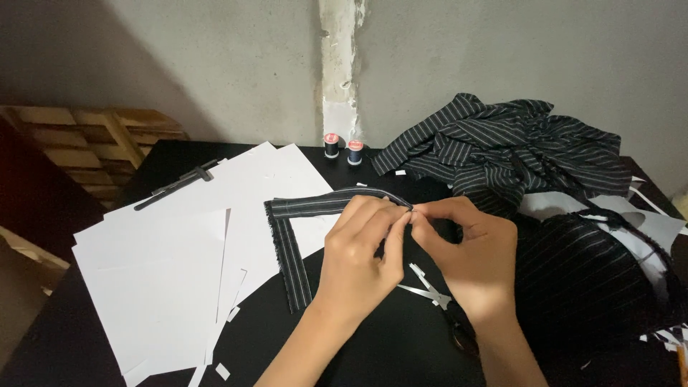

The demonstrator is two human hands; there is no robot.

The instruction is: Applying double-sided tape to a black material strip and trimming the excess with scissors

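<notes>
Both the left hand [358, 247] and the right hand [469, 251] pinch with closed fingertips the end of the striped fabric strip [304, 208] above the black table [373, 337], and the narrow fold may slip open if either grip loosens.

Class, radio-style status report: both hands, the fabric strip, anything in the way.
Left hand and right hand pinching one end of striped fabric strip. Strip bent over white paper sheets. Scissors under hands; striped cloth pile behind.

One head-worn camera looks down and forward, close over a black table [373, 358] (wall behind)
</notes>
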